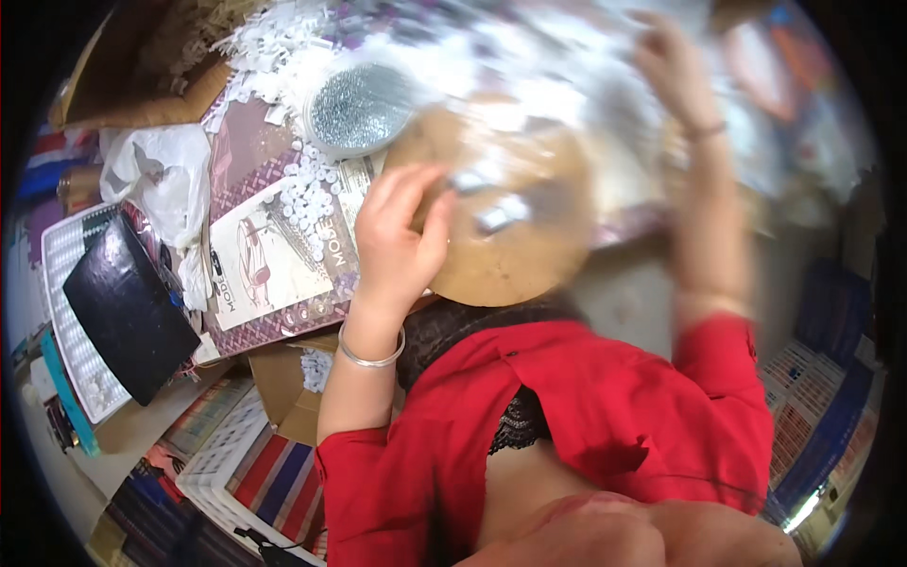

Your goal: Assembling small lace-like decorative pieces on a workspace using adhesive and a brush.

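Observation:
My left hand (402, 227), with a silver bangle on its wrist, is over the left side of a round brown board (515, 269). Its fingers and thumb curl toward each other; what they hold, if anything, is too small and blurred to name. By the fingertips is a small shiny piece (468, 180), and a second small white-and-grey piece (503, 214) lies on the board. My right hand (669, 76) is stretched far forward at the right, over a blurred heap of white pieces (576, 57). Motion smears its fingers.
A round tub of silvery bits (359, 109) stands beyond my left hand. Small white round pieces (307, 194) lie on a printed sheet (260, 250). Farther left are a cardboard box (194, 94), a white plastic bag (156, 175) and a white basket (90, 373) holding a black case (128, 302).

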The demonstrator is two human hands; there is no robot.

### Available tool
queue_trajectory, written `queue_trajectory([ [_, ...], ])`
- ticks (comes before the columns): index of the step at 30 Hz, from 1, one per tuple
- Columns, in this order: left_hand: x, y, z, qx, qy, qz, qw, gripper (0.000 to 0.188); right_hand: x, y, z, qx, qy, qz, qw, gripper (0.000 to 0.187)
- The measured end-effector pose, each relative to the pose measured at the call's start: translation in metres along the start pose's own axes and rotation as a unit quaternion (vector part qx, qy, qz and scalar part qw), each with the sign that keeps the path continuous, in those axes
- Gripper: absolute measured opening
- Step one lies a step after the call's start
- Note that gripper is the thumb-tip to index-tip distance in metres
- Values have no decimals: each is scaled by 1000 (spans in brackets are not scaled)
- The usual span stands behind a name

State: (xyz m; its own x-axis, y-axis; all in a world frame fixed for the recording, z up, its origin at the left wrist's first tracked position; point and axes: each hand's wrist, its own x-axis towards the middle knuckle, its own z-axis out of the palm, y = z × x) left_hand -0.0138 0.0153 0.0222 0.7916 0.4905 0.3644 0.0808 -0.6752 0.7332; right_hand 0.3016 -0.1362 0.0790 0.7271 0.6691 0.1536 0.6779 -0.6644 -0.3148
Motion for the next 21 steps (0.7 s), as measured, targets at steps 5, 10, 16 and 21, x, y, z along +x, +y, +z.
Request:
queue_trajectory([
  [5,23,15,10,-128,19,-40,991,22,-19,-14,36,165,6,-62,984,28],
  [10,11,17,2,-122,31,-72,990,17,-18,2,12,84,38,-28,995,23],
  [16,3,19,20,-138,17,-50,989,13,36,-16,19,-102,18,-95,990,26],
  [21,4,21,7,-87,8,-47,995,14,52,-33,-6,-113,-27,48,992,33],
])
